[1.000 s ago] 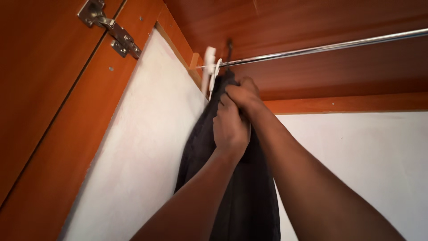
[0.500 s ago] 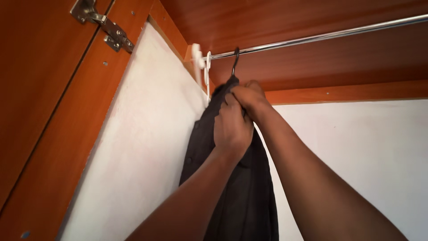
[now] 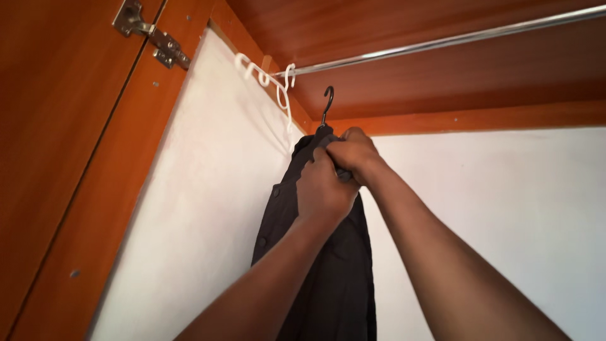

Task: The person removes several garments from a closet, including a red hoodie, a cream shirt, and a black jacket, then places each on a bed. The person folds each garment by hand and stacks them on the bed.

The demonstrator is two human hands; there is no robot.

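Head view: both hands clutch the dark shirt's collar, left hand [image 3: 325, 189] just below right hand [image 3: 355, 155], grips pinching fabric. The black hanger hook [image 3: 326, 104] hangs free under the chrome rail [image 3: 442, 43]; best kept upright.

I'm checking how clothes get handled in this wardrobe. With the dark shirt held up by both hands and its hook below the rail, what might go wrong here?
1. The hook hangs free below the rail; it may miss or snag the white hangers beside it.
2. Both the left hand and right hand bunch the shirt at the collar, so it might slip off its hanger or crease.
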